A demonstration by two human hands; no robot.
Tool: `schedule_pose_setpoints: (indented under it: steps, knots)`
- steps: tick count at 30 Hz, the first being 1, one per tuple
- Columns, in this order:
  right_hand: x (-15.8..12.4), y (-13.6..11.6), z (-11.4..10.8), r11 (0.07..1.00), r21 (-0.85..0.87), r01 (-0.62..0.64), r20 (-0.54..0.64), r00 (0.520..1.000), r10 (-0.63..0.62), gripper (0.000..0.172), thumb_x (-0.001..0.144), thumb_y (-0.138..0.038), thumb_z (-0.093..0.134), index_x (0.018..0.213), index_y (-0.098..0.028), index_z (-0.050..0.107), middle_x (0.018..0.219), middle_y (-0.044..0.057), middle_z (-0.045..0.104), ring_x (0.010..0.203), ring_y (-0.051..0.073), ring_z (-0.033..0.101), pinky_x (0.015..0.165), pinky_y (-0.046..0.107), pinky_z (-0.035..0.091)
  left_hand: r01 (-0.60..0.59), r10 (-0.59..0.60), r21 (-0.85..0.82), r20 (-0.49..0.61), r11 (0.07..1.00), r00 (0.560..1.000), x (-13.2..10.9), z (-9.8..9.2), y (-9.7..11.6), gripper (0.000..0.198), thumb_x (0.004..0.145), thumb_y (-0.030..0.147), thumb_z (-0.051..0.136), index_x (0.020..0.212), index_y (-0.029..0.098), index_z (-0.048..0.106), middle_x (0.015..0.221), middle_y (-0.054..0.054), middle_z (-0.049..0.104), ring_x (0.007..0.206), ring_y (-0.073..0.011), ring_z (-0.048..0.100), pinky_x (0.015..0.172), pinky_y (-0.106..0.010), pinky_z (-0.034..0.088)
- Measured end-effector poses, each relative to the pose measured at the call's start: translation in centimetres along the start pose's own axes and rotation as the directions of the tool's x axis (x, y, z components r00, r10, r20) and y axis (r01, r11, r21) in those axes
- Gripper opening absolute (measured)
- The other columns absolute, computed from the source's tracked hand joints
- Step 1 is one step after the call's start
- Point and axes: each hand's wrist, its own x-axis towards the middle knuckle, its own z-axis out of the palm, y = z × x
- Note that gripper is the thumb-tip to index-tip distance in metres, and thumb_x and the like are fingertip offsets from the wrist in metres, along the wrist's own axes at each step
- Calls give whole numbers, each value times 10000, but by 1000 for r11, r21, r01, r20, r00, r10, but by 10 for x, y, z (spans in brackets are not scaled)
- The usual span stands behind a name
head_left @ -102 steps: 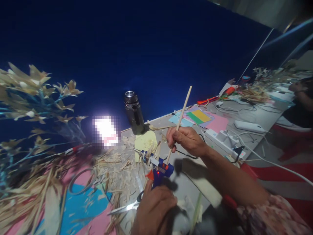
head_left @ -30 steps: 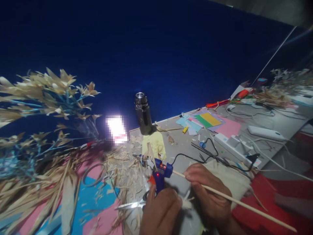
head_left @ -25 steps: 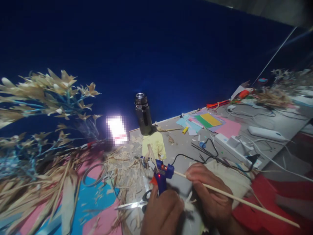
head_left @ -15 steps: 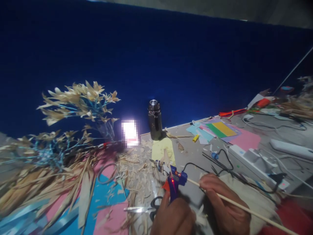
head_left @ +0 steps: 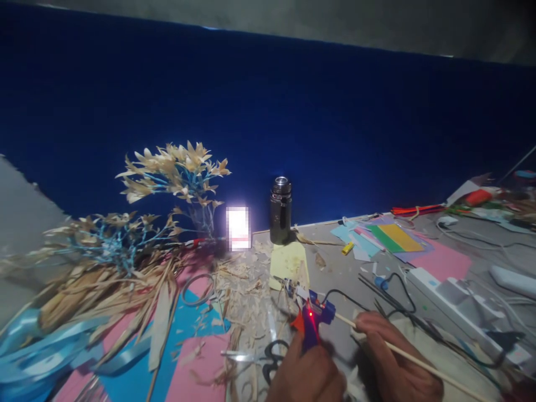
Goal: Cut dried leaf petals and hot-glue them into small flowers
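My left hand (head_left: pixel 307 375) is wrapped round the grip of a blue glue gun (head_left: pixel 313 317) with a red light, its nozzle pointing up-left. My right hand (head_left: pixel 391 363) pinches a long thin glue stick (head_left: pixel 414 363), whose near tip sits at the back of the gun. Both hands are low in the view, over the grey table (head_left: pixel 339 273). Black-handled scissors (head_left: pixel 255 356) lie just left of my left hand.
Dried straw leaves (head_left: pixel 109 285) and blue-stemmed straw flowers (head_left: pixel 176 170) fill the left. A dark metal flask (head_left: pixel 280 211) stands at the back by a blue wall. Coloured paper sheets (head_left: pixel 396 237), a white power strip (head_left: pixel 454 296) and black cables (head_left: pixel 397 285) lie to the right.
The view has swung up and left, so the hands now sit lower and further right. Since 3.4 s ago the stick went from upright to lying flat behind the gun.
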Motion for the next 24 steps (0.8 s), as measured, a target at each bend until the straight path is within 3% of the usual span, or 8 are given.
schedule_pose_setpoints:
  steps: [4, 8, 12, 19, 24]
  knots:
    - [0, -1, 0, 1000, -22, 8, 15, 1000, -8, 104, 932, -208, 697, 917, -227, 797, 942, 78, 778, 883, 245, 743, 840, 364, 615, -23, 22, 20, 17, 1000, 1000, -4, 3, 0, 386, 994, 97, 480, 624, 196, 530, 546, 55, 463, 531, -116, 447, 943, -390, 495]
    - [1, -1, -1, 1000, -21, 10, 44, 999, -9, 122, 944, -185, 677, 941, -228, 792, 962, 71, 775, 900, 230, 738, 856, 344, 608, -34, 35, -24, 36, 999, 999, 10, -12, -2, 380, 1001, 65, 428, 671, 179, 578, 561, 40, 499, 554, -116, 483, 914, -354, 497]
    - [0, -1, 0, 1000, -3, 16, 29, 999, -16, 113, 942, -185, 682, 923, -231, 784, 930, 54, 771, 885, 215, 732, 880, 331, 596, -54, 67, -67, 216, 996, 974, 22, -29, -6, 338, 995, 45, 438, 745, 162, 632, 600, 20, 567, 613, -127, 544, 888, -346, 506]
    - [-6, 1, 2, 1000, 0, -15, -25, 1000, 15, 111, 950, -190, 677, 924, -228, 778, 946, 60, 762, 909, 220, 722, 933, 372, 575, -114, 127, -69, 206, 991, 970, 21, -26, -9, 302, 984, 59, 496, 734, 168, 625, 587, 29, 540, 569, -124, 527, 819, -333, 517]
    - [-4, 2, -2, 999, -50, 19, 46, 999, -17, 134, 945, -183, 676, 976, -254, 786, 988, 54, 779, 927, 229, 740, 868, 350, 595, -10, 35, -119, 215, 993, 976, 32, -33, -14, 326, 1014, 64, 421, 786, 141, 641, 626, -10, 607, 587, -133, 560, 783, -334, 532]
